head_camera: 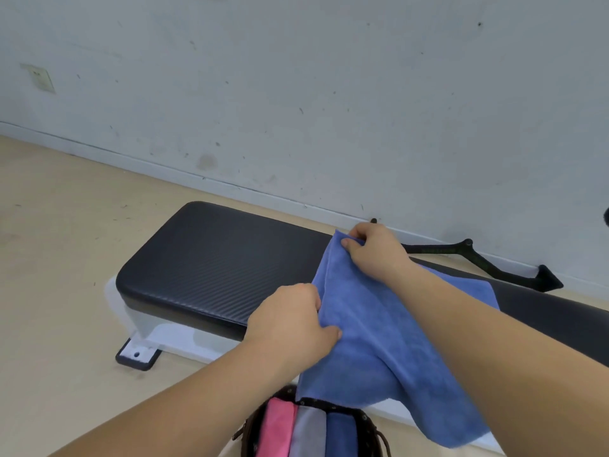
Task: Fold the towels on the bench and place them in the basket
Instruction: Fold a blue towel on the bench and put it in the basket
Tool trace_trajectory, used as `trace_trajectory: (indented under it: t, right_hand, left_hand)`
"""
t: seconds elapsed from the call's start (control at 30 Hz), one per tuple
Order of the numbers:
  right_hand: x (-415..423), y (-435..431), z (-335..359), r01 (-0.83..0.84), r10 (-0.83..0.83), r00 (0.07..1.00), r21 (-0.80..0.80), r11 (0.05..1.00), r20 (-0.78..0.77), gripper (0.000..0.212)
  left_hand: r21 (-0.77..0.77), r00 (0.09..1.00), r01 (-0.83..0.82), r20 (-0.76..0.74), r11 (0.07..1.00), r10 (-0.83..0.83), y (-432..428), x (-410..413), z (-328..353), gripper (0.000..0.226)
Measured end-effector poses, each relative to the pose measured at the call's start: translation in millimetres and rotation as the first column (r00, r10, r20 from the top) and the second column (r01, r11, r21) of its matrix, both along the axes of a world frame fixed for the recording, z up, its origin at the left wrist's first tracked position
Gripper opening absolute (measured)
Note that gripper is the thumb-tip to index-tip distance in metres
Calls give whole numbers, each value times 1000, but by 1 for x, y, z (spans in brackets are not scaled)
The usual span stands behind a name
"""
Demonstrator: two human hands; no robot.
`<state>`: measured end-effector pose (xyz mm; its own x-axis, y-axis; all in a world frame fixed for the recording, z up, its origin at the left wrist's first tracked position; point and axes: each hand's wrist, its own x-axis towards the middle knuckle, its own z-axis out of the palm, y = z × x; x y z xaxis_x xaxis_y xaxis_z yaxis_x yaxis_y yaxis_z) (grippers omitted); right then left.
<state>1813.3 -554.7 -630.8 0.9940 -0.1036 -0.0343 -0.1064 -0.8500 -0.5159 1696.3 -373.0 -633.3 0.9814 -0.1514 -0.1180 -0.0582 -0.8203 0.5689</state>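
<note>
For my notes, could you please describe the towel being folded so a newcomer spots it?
Find the black bench by the wall. Over its near edge hangs a blue towel, held by the left hand and right hand; those in the basket are folded.

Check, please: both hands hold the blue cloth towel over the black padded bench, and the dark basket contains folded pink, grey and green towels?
One colour is wrong: the head view shows the dark brown basket containing a folded pink towel, a folded grey towel and a folded blue towel, not a green one. The rest stands.
</note>
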Motion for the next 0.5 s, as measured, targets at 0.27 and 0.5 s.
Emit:
trace_trajectory:
  t: [0.27, 0.5]
  right_hand:
    - [5, 14, -4, -73, 87, 994, -175, 982, 71, 13]
    - [-1, 12, 16, -60, 94, 978, 183, 981, -184, 22]
  left_hand:
    - [-7, 995, 2, 97, 1000, -1, 2, 0, -7, 36]
    - [-7, 991, 81, 106, 997, -80, -11, -3, -13, 41]
